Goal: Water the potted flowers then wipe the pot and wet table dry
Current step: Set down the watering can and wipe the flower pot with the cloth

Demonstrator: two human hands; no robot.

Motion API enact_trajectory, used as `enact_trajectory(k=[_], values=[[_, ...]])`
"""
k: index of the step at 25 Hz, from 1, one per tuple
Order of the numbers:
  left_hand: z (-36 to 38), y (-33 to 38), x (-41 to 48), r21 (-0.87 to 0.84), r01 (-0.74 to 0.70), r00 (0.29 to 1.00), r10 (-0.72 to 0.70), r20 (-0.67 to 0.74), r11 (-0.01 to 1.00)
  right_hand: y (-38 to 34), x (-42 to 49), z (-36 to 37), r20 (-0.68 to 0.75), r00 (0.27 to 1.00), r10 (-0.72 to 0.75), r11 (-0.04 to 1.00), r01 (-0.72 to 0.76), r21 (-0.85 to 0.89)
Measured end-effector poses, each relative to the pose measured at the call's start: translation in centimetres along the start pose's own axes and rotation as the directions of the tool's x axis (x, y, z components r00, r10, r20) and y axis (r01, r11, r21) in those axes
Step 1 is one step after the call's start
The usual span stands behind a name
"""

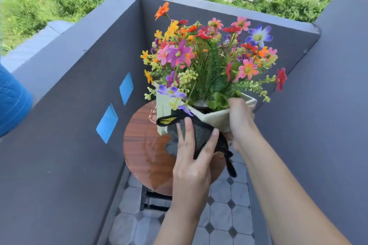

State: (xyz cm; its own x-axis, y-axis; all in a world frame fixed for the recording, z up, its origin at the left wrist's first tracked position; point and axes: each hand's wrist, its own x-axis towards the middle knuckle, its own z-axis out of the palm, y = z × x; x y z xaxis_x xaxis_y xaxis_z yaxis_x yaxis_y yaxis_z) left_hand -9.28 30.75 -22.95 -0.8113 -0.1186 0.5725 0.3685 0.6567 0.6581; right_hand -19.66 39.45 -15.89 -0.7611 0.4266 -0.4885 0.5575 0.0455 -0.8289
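A pale square pot (pixel 214 118) full of colourful flowers (pixel 209 55) is tilted toward me above a round wooden table (pixel 139 145). My right hand (pixel 241 119) grips the pot's right rim and wall. My left hand (pixel 191 155) presses a dark grey cloth (pixel 201 135) with black and yellow trim flat against the pot's near side. Water glistens on the tabletop to the left of the cloth. The pot's base is hidden behind the cloth and my hands.
Grey balcony walls (pixel 79 85) close in on the left, back and right. Two blue tape patches (pixel 108 122) mark the left wall. A blue container (pixel 12 101) sits at the far left. Below lies a grey tiled floor (pixel 223 219).
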Motion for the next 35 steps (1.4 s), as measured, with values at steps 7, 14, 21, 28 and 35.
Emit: enact_trajectory(k=[7,14,21,28,35], values=[[-0.6,-1.1,-2.6,-0.092,0.062,0.99,-0.05,0.133,0.994,-0.1,1.8,-1.1,0.106,0.994,0.039,0.994,-0.049,0.099],[-0.9,-3.0,7.6,-0.161,0.355,0.928,-0.367,-0.054,0.921,1.2,2.7,-1.5,0.187,0.981,0.047,0.991,-0.07,0.117],[-4.3,-3.9,10.2,-0.265,0.702,0.706,-0.695,0.134,0.662,1.1,3.3,-2.1,0.2,0.98,0.017,0.989,-0.046,0.142],[-4.9,-5.4,8.6,-0.192,0.636,0.772,-0.623,0.127,0.748,2.3,1.3,-0.9,0.172,0.985,-0.017,0.914,-0.054,0.401],[-4.4,-4.0,8.2,-0.276,0.584,0.796,-0.605,0.009,0.764,4.8,-2.4,1.0,0.067,0.993,-0.1,0.842,0.048,0.537]])
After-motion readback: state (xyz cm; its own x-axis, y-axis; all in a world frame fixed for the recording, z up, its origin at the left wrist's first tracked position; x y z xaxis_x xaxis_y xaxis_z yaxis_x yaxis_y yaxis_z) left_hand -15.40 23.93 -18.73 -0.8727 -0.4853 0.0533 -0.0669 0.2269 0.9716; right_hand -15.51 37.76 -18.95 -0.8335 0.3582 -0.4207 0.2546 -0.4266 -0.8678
